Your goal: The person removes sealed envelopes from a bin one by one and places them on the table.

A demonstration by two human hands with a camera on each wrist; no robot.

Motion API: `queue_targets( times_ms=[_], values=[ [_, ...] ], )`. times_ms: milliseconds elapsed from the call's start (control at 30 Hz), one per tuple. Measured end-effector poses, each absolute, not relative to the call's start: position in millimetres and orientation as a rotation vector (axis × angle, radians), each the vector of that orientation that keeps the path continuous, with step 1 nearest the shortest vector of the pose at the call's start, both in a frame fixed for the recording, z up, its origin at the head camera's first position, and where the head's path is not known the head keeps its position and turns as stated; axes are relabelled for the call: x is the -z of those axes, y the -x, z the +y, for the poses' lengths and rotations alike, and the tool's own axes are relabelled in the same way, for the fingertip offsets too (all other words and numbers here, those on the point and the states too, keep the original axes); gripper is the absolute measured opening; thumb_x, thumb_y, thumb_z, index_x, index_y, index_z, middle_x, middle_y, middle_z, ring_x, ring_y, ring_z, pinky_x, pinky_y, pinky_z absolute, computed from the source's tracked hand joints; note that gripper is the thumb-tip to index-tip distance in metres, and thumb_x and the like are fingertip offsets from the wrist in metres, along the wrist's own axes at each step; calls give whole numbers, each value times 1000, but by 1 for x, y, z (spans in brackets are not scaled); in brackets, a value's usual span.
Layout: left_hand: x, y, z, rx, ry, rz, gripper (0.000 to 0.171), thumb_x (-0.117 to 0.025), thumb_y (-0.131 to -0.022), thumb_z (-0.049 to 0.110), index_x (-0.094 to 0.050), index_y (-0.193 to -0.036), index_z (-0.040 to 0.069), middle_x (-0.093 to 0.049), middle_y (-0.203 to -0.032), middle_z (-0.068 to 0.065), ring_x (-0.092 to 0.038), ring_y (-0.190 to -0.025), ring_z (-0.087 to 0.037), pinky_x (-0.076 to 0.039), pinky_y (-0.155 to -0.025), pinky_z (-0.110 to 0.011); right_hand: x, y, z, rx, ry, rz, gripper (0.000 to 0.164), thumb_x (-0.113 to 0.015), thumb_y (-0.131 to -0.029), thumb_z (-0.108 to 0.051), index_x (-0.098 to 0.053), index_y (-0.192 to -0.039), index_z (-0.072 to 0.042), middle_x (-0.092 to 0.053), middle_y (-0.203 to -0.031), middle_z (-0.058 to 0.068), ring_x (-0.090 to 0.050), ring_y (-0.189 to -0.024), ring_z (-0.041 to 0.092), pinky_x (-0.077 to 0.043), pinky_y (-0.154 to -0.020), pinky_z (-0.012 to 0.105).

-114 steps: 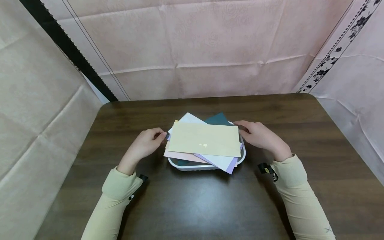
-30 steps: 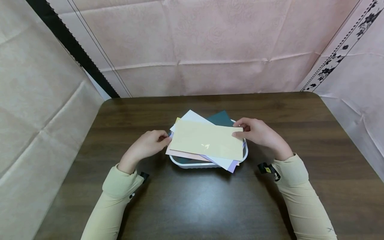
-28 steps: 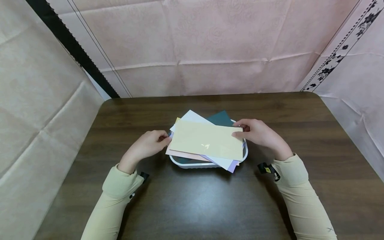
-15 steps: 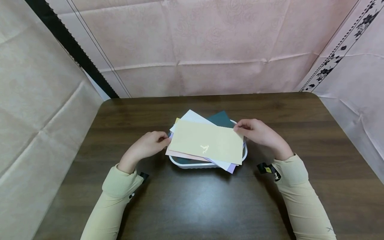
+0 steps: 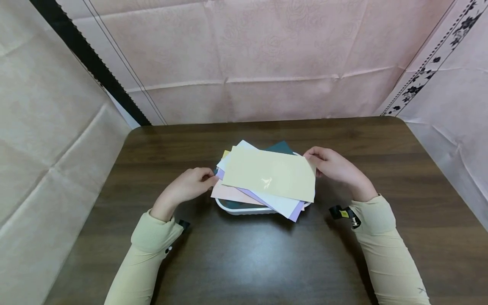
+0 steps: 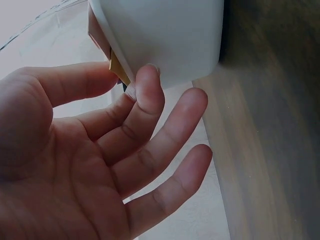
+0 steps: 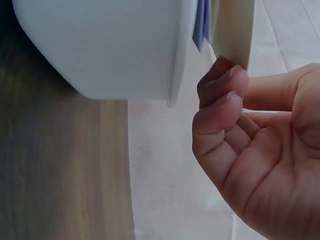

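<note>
Cream card (image 5: 270, 173) shifted right, lies between hands (image 5: 190, 184) (image 5: 337, 169).

A pale yellow sheet (image 5: 274, 169) slants over coloured sheets (image 5: 232, 192).

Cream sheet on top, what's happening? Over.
Right hand pinches cream sheet. Left hand grips white tray. Sheet tops the paper pile; nothing seen in its way.

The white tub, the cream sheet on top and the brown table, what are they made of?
The white tub looks like smooth plastic, with rounded corners and an evenly shaped rim.
The cream sheet seems to be matte paper or thin card: it's flat, with a thin edge and sharp corners.
The table has streaky grain and a soft shine, so maybe varnished wood, or a wood-look covering.
</note>
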State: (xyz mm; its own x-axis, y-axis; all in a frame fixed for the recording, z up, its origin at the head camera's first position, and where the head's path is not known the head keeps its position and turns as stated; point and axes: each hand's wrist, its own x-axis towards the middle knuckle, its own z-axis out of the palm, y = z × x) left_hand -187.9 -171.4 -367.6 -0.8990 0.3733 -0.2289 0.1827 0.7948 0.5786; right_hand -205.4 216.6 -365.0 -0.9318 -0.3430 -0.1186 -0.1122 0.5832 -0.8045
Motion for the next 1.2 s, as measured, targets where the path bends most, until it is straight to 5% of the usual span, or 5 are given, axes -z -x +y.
queue_targets(
  times_ms=[600,1200],
  values=[
    [369,188,-171,-820,-441,2652,28,-54,-94,32,-63,-101,7,-54,-71,-6,-49,-63,-21,-42,-56,-31,354,209,269,1366,140,2712,45,-31,-103,-28,-43,-125,9,-51,-102,18,-51,-77,18,-45,-67,27],
    [369,187,-171,-829,-453,2652,27,-54,-94,31,-63,-99,7,-53,-71,-6,-48,-63,-21,-41,-55,-31,349,203,306,1317,-59,2926,50,-29,-102,-33,-43,-121,11,-51,-90,12,-51,-68,12,-43,-61,21]
  ],
)
